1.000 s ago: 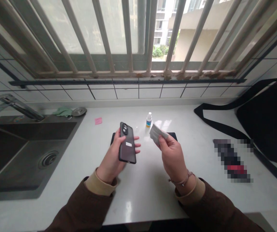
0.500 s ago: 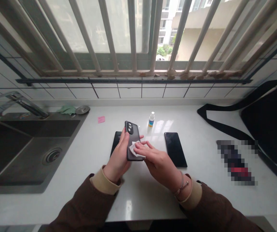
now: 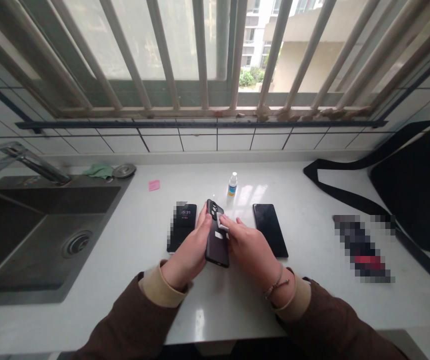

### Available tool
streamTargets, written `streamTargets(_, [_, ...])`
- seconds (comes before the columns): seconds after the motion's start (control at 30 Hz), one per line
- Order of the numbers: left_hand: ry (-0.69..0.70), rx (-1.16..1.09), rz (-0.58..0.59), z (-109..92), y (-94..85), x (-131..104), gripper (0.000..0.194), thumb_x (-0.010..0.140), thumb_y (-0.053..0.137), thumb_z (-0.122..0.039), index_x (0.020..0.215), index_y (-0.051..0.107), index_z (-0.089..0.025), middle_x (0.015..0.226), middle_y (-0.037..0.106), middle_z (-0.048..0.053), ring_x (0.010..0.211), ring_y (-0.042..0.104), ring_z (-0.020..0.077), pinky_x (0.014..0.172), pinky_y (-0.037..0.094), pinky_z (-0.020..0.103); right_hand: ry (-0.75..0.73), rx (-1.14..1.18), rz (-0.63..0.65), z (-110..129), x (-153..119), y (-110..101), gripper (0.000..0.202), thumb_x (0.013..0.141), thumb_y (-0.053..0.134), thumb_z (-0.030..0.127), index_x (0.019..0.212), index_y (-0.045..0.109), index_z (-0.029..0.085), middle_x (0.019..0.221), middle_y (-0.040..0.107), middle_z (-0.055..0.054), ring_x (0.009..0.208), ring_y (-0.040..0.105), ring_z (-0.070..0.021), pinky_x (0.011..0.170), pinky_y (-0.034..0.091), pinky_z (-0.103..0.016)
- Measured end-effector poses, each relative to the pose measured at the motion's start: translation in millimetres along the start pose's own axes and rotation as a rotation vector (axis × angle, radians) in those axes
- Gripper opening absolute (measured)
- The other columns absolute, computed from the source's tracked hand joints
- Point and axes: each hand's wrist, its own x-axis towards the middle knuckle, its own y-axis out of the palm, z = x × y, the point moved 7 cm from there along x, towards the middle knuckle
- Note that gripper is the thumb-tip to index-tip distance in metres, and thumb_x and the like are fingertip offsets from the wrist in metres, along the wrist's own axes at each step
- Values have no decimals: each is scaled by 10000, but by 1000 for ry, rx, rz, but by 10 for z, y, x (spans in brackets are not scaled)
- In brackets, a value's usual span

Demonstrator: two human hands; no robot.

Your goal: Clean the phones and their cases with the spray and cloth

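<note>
My left hand (image 3: 189,251) grips a dark phone (image 3: 217,248) by its left edge, thumb on the back, camera end pointing away from me. A white cloth or tissue (image 3: 221,222) is pinched under the fingers of my right hand (image 3: 250,245), against the phone's right side near the camera. Left of the phone lies a second phone (image 3: 185,227) with its screen lit. On the right, partly behind my right hand, is a black tablet or large phone (image 3: 270,227). A small spray bottle (image 3: 232,185) stands beyond the held phone.
A sink (image 3: 50,250) with a faucet (image 3: 38,165) is at the left, a green cloth (image 3: 99,171) and metal strainer (image 3: 124,171) behind it. A pink note (image 3: 154,185) lies on the white counter (image 3: 132,280). At the right are a black bag (image 3: 413,185) and a blurred dark object (image 3: 363,250).
The held phone has turned more edge-on and come slightly nearer, uncovering more of the left phone. My right hand's cloth has moved up the back toward the camera.
</note>
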Motion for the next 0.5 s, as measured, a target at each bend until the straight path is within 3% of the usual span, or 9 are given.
streamTargets(0.07, [-109,10,81,28,69,-64,748,1036,662,-561,1696,342,-413,1379,721,114,1121,774,290,971,652,467,124,42,-57,-71,12,-95,491,1040,528,152,1475,705,294,1418,752,-77,1231,779,-313,1136,598,-537])
streamTargets(0.13, [-207,38,149,35,121,-134,838,1027,650,-606,1731,232,-426,1181,774,118,871,805,286,794,680,469,176,71,-154,-80,15,-210,430,1078,522,221,1447,730,297,1401,762,-72,1227,780,-314,1085,633,-501])
streamTargets(0.2, [-270,78,199,42,149,-187,875,1022,640,-630,1744,207,-395,1024,784,112,747,792,286,697,669,444,136,70,-213,-33,20,-273,428,1085,522,231,1459,723,291,1461,724,-63,1338,719,-306,1155,595,-489])
streamTargets(0.3, [-291,113,228,83,147,-197,848,1023,638,-632,1736,270,-357,927,784,97,681,770,273,644,651,408,29,52,-171,39,31,-221,489,1077,492,159,1516,672,275,1531,663,-58,1436,639,-274,1250,520,-483])
streamTargets(0.4, [-236,57,215,108,129,-125,745,1050,602,-629,1697,377,-335,1135,794,123,766,780,246,729,667,411,-97,43,-115,110,22,-134,533,1065,486,95,1540,644,281,1561,634,-55,1458,614,-246,1270,500,-486])
streamTargets(0.5, [-94,-69,120,29,79,-17,613,1103,557,-553,1650,461,-294,1396,727,131,1113,763,227,1055,603,408,-259,56,-58,236,-12,-72,562,1061,486,54,1555,624,284,1572,627,-59,1466,603,-223,1272,498,-470])
